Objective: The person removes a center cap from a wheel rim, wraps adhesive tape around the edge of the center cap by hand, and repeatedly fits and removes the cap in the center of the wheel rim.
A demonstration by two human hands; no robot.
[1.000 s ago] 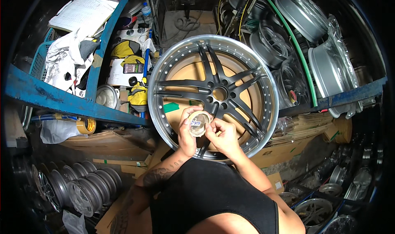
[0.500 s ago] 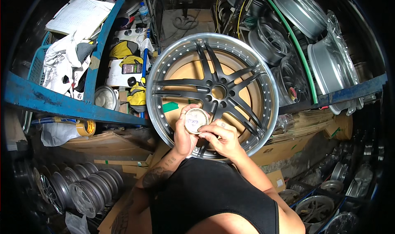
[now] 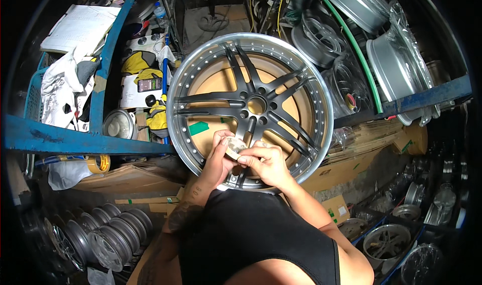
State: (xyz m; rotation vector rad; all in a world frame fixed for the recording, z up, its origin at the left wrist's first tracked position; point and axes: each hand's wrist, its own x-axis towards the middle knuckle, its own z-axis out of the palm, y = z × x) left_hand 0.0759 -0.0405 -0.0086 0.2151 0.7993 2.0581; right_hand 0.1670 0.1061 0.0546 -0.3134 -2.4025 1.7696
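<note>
My left hand [image 3: 217, 160] is closed around a small round, pale disc [image 3: 234, 145] with a cream-coloured rim, like a shallow lid or cap; its exact kind cannot be told. It is tilted, its face partly in shadow. With thumb and fingertips, my right hand [image 3: 265, 162] pinches the disc's right edge. Both hands are over the near part of a large wheel rim [image 3: 256, 79], which lies face up with dark grey double spokes and a polished silver lip ringed with small bolts. The hands cover part of its nearest spokes.
Blue metal shelving [image 3: 83, 143] at left holds papers, white cloths, yellow-and-black gloves [image 3: 159, 118] and a phone [image 3: 150, 85]. Several silver rims [image 3: 394, 69] stand at right behind a green tube [image 3: 350, 48]. Stacked rims [image 3: 114, 240] fill the lower left. Flattened cardboard [image 3: 346, 167] lies beneath the wheel.
The disc has tilted from facing me almost flat to an angle that shows its rim. The whole scene has shifted slightly left in view. Both hands keep hold of the disc.
</note>
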